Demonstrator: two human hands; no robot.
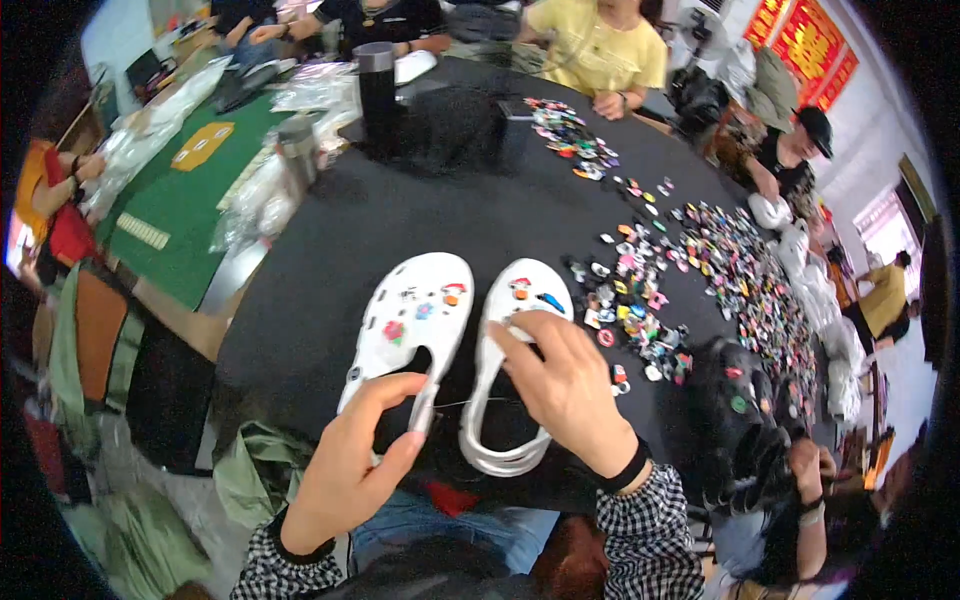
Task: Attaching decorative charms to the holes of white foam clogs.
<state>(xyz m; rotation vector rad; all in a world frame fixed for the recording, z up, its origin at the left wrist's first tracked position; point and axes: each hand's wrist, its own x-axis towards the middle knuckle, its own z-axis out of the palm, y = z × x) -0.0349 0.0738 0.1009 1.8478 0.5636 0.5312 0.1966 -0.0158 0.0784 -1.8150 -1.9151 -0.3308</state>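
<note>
Two white clogs lie side by side on the black round table, toes pointing away from me. The left clog (pixel 420 285) carries several small charms, among them a pink-red one (pixel 393 332) and a blue one (pixel 425 312). My left hand (pixel 350 450) is at its heel opening, thumb and fingers apart and touching the rim. On the right clog (pixel 530 275) sit a red-and-orange charm (pixel 520 288) and a blue charm (pixel 550 301). My right hand (pixel 565 385) bends over its upper, fingertips drawn together against the inner side. Whatever those fingertips hold is hidden.
Loose colourful charms (pixel 750 275) spread in heaps over the table's (pixel 310 250) right side, with a smaller pile (pixel 570 135) farther back. A dark tumbler (pixel 376 85) stands at the far left. Other people sit around, one in a yellow shirt (pixel 595 50). A green-topped table (pixel 170 235) adjoins.
</note>
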